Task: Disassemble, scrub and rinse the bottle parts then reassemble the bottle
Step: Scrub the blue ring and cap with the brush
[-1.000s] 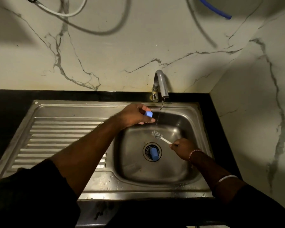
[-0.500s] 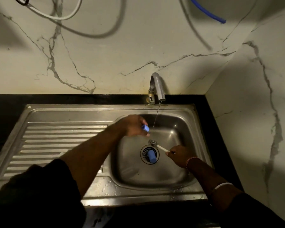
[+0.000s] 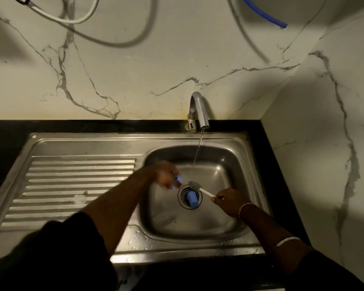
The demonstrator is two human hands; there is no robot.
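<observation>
A: At basin centre, left hand [image 3: 166, 175] pinches the small blue plastic bottle part [image 3: 178, 180], blurred, fingers curled round it. Right hand [image 3: 227, 201] at 4 o'clock of the drain grips the thin white handle of the grey-bristled bottle brush [image 3: 198, 187].

B: Change from a second ago?

A: Both hands dropped lower into the stainless steel sink [image 3: 229, 164]. The part has left the thin water stream [image 3: 198, 152] and sits just beside the brush head, at its 9 o'clock. Brush head has come down over the drain too.

B: Meaning?

A: Likely scrub starting on that part; rinse paused. Contact between bristles and part: cannot tell, too blurred.

B: Containers?

A: Sink bowl holds the blue cylindrical bottle body [image 3: 192, 198], lying on the round metal drain strainer [image 3: 184, 197], just below the brush head. Grey curved tap [image 3: 200, 110] at 12 o'clock, running. Ribbed draining board [image 3: 72, 185] at 9 o'clock shows a wet patch, no parts on it.

B: Progress?

A: Bottle is apart, scrubbing mid-way by my read. Reassembly not yet done.
</observation>
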